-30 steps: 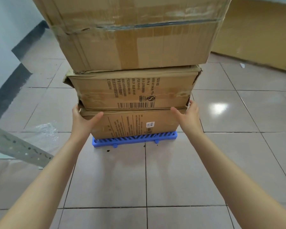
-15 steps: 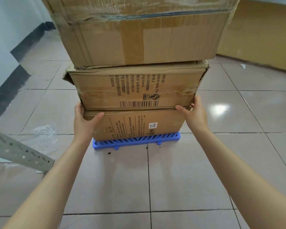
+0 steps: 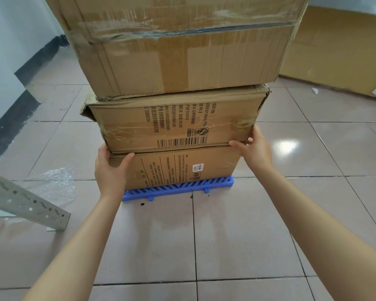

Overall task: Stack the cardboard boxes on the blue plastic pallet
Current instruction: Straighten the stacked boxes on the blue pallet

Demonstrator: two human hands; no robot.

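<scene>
While three boxes sit stacked on the blue pallet (image 3: 178,189), the middle box's (image 3: 176,122) lower corners are clasped by the left hand (image 3: 111,170) and right hand (image 3: 255,148), each grip spread.

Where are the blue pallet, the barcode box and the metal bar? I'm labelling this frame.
blue pallet (image 3: 178,189), head view, slatted front edge.
barcode box (image 3: 172,124), head view, printed front face.
metal bar (image 3: 24,200), head view, perforated flat side.
</scene>
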